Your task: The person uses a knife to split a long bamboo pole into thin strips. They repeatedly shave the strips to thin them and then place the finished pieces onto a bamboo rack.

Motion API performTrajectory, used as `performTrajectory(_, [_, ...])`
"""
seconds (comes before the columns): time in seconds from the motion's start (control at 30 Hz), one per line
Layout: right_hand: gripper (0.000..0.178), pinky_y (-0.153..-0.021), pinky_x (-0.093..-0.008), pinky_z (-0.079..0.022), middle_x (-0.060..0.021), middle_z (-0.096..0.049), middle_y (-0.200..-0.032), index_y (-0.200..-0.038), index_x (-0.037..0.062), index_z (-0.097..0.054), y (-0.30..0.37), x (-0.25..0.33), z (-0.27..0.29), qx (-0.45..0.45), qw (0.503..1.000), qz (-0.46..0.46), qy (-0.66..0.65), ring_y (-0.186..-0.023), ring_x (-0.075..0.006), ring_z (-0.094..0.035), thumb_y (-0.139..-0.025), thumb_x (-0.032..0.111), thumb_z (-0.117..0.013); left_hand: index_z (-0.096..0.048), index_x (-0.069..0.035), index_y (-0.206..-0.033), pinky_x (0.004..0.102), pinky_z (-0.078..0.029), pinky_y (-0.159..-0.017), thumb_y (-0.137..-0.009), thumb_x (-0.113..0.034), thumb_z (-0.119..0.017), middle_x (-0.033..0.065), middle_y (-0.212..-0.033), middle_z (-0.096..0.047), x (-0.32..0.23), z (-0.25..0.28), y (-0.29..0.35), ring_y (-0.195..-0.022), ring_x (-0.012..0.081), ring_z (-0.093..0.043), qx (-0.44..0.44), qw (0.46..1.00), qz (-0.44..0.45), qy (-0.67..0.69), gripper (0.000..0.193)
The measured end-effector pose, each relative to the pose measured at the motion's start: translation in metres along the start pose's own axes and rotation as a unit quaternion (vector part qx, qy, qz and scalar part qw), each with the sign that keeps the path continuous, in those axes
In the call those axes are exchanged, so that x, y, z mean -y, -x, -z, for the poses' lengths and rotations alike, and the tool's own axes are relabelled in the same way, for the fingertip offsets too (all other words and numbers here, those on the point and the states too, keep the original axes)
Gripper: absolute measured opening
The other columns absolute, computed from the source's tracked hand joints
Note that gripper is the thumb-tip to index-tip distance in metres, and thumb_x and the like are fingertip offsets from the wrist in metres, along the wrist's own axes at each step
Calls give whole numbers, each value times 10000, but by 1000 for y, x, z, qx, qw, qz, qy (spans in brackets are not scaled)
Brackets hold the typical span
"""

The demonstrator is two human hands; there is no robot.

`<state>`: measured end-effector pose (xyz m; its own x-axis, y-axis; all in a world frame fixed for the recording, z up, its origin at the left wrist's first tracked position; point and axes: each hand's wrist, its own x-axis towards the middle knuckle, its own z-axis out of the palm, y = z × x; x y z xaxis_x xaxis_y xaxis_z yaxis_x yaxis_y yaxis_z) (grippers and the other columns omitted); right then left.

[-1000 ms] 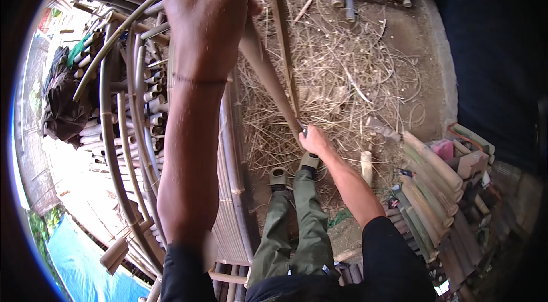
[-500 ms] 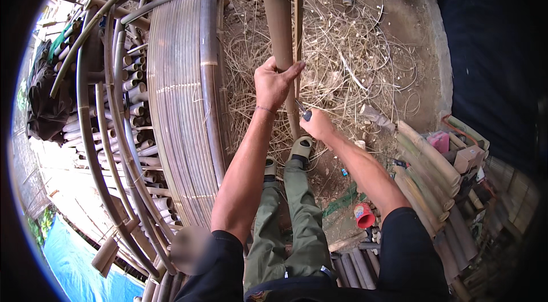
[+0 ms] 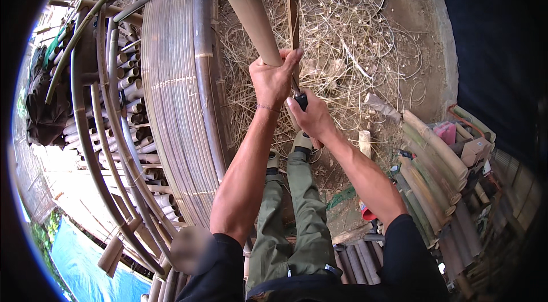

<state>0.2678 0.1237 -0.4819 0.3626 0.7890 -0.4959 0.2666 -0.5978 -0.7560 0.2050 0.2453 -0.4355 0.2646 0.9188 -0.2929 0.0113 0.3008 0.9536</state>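
Note:
A thick bamboo pole [image 3: 245, 2] slants down from the top of the view toward my feet. My left hand [image 3: 271, 81] is wrapped round it, the thumb pointing toward a narrow brown strip [image 3: 291, 11] beside the pole. Just below, my right hand [image 3: 313, 115] is closed on a dark-handled knife [image 3: 301, 100]. Its narrow blade points up beside my left hand and is mostly hidden, so I cannot tell whether it touches the pole or the strip. The pole's lower end passes behind my hands and comes down near my shoes.
Thin bamboo shavings [image 3: 342, 45] cover the dirt floor ahead. A slatted bamboo bench [image 3: 174, 74] stands on the left, with stacked bamboo tubes [image 3: 134, 108] beyond it. Cut bamboo lengths [image 3: 428, 171] and a cardboard box [image 3: 475, 152] lie at right. A red cup [image 3: 367, 212] is partly behind my right arm.
The pole's upper end has swung left, widening its gap from the strip. My right hand has risen slightly and turned, bringing the knife handle more upright and closer to my left hand.

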Motion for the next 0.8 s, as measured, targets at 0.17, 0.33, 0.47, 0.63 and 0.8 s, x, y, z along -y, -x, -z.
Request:
performTrajectory(0.17, [324,-607,-434,-534,-207,-689,-773,-972,-45,-624,-1,-146,-33,241,911,-281,183,-671,-323,-690,-863,260,-629,-688,-32,-766,219,-440,-502,-779,-247,-828,6,-657,-625,0,8,1,-566,71,-541,16,997,-22,-71,257])
performTrajectory(0.33, [326,-614,-393,-555,-192,-696,-758,-962,-30,-634,22,-211,-62,178,949,-258,6,-616,-301,-691,-856,278,-650,-699,-25,-795,224,-455,-534,-797,-213,-812,6,-674,-633,10,10,-4,-604,73,-558,-18,999,-22,-47,220])
performTrajectory(0.47, [275,-665,-433,-573,-226,-700,-951,-1013,-23,-608,15,-179,-59,149,928,-177,293,-730,-315,-707,-890,222,-601,-704,-28,-800,223,-481,-537,-795,-238,-814,42,-708,-670,18,21,-16,-604,78,-587,-32,998,-55,-24,237])
performTrajectory(0.63, [385,-801,-434,-569,-248,-666,-1024,-1130,-21,-567,26,-175,-43,145,891,-94,421,-918,-380,-680,-849,233,-639,-696,-33,-794,202,-422,-476,-831,-261,-781,19,-657,-627,19,29,-16,-537,63,-527,-73,991,-106,-23,246])
performTrajectory(0.8, [410,-783,-504,-523,-311,-645,-928,-1044,-31,-557,69,-162,-39,107,977,-107,149,-883,-456,-641,-847,317,-648,-661,-64,-889,174,-382,-423,-847,-193,-751,-15,-608,-552,-52,55,8,-492,40,-489,-93,983,-152,42,163])
